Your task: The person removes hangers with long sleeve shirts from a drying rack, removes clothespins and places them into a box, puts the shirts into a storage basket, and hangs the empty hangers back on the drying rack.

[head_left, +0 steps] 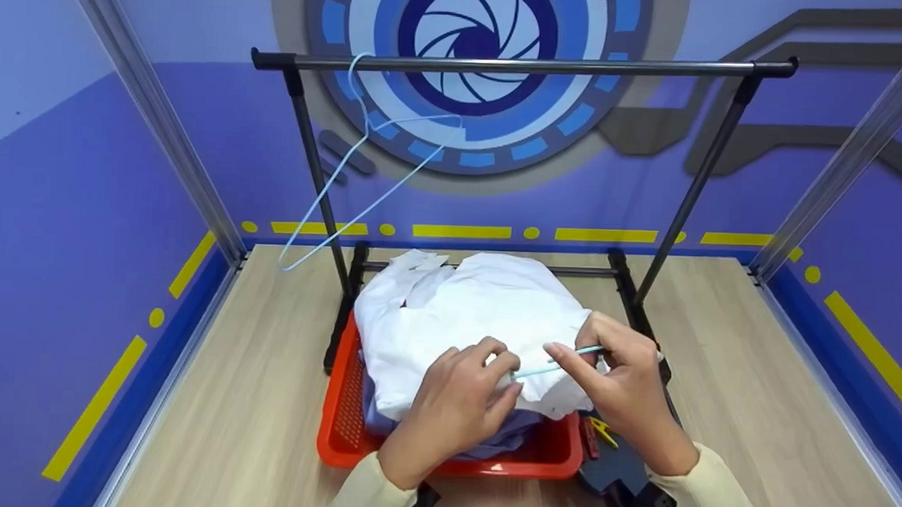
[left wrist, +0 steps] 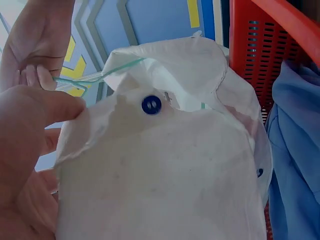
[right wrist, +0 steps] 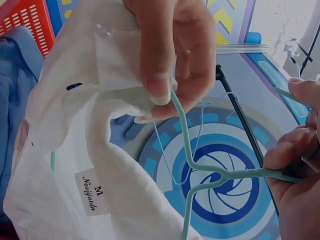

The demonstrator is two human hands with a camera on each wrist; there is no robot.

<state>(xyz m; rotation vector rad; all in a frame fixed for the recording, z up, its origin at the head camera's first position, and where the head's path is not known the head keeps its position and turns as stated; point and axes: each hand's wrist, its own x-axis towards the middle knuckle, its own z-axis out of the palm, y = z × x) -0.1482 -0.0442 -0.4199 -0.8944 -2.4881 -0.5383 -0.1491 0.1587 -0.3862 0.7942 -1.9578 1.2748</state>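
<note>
A white garment (head_left: pixel 479 307) with dark blue buttons (left wrist: pixel 151 105) and a size label (right wrist: pixel 93 191) lies bunched over the red basket (head_left: pixel 330 429). My left hand (head_left: pixel 464 404) pinches the garment's edge between thumb and fingers near the neck opening, right beside a pale green hanger (right wrist: pixel 225 175). The hanger's shoulder part runs inside the garment. To the right, my right hand (head_left: pixel 630 387) grips the hanger at its hook stem. Part of the hook is hidden by the fingers.
Blue cloth (left wrist: pixel 295 150) lies in the basket beneath the white garment. Behind stands a black rack with a metal rail (head_left: pixel 577 66), where a light blue hanger (head_left: pixel 366 127) hangs on the left. A dark object (head_left: pixel 609 462) with a yellow piece sits right of the basket.
</note>
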